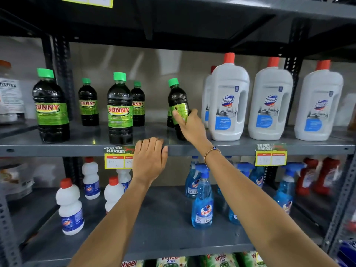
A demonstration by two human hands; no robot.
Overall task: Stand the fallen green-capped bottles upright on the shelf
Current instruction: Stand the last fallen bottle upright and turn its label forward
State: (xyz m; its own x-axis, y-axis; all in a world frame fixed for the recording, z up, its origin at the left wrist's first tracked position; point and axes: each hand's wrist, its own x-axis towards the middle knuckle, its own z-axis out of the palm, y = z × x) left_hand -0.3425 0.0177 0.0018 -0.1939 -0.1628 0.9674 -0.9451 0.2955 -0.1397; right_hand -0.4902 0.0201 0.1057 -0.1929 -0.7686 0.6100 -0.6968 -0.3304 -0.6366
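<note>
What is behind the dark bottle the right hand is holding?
Behind the held bottle, gripped by the right hand, a sliver of another dark bottle shows at its lower left. The rest is covered, so I cannot see its cap or label.

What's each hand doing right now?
Left hand: empty, fingers curled over the shelf edge.
Right hand: closed around a tilted green-capped bottle.

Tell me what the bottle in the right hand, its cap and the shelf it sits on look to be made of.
Green-capped bottle: likely clear glossy plastic with dark liquid inside, judging by its sharp highlights; glass is possible. Cap: opaque, matte green plastic. Shelf: grey painted metal, apparently, with a folded front edge and faint reflections.
</note>
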